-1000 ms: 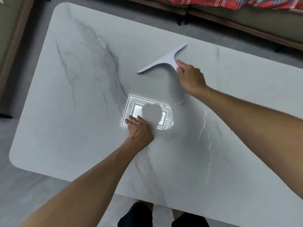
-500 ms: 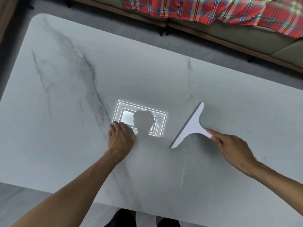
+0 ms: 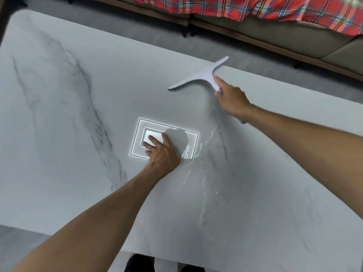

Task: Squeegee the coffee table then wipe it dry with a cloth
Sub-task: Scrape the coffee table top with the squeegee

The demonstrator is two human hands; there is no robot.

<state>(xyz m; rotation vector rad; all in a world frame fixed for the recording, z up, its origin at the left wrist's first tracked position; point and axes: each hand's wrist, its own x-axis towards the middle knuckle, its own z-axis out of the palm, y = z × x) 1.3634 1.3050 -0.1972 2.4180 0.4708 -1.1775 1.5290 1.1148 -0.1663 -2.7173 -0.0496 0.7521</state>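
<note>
My right hand (image 3: 231, 99) curls its fingers round the squeegee (image 3: 200, 76), its blade near the far edge of the coffee table (image 3: 59, 134), probably to pull the water streaks (image 3: 204, 193) toward me, while my left hand (image 3: 163, 152) presses flat, fingers spread, for balance.

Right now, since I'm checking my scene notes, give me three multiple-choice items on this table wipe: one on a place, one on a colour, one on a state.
1. Where is the squeegee?
A. near the far edge of the table
B. at its near edge
C. off it altogether

2. What colour is the blanket?
A. plain blue
B. red plaid
C. black

3. What is the left hand doing?
A. curled in a fist
B. raised in the air
C. resting flat on the table

Answers:
1 A: the right hand holds it there.
2 B: red checks show along the top.
3 C: its fingers lie straight on the marble.
</note>
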